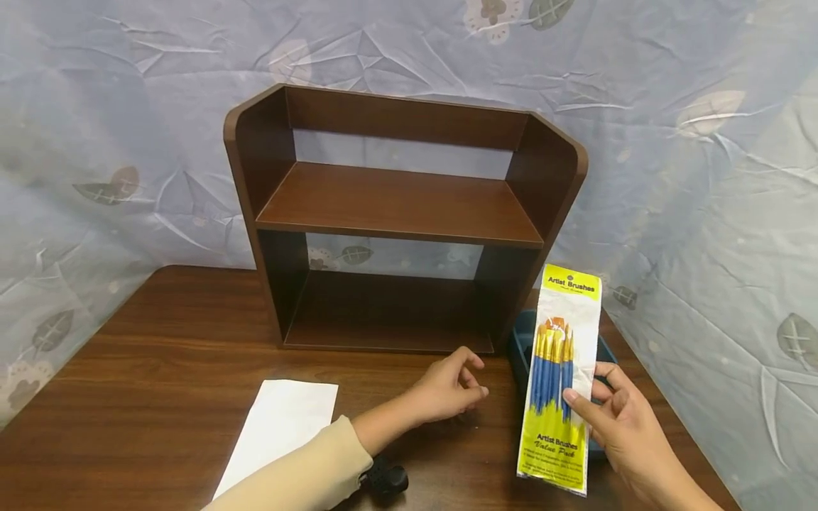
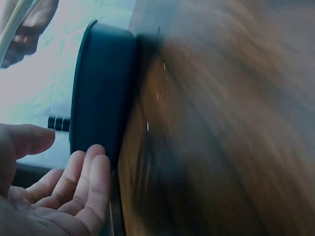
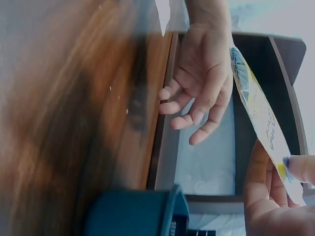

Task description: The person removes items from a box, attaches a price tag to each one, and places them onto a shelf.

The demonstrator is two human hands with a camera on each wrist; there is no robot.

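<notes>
A flat packet of artist brushes (image 1: 552, 369), white and yellow with blue-handled brushes pictured on it, stands nearly upright in my right hand (image 1: 629, 426). The thumb lies on its front and the fingers are behind it. In the right wrist view the packet (image 3: 263, 123) shows almost edge-on. My left hand (image 1: 444, 387) hovers over the table before the shelf, fingers loosely bent, holding nothing. A blue bin (image 1: 522, 330) stands partly hidden behind the packet. From the left wrist, the bin (image 2: 103, 88) appears just beyond my left fingertips; whether they touch cannot be told.
A brown two-tier shelf (image 1: 399, 206) stands at the back of the wooden table (image 1: 160, 369). White paper (image 1: 287, 419) lies at the left, partly under the left forearm. A small black object (image 1: 386, 477) sits by the sleeve. Patterned cloth (image 1: 703, 213) hangs behind and at the sides.
</notes>
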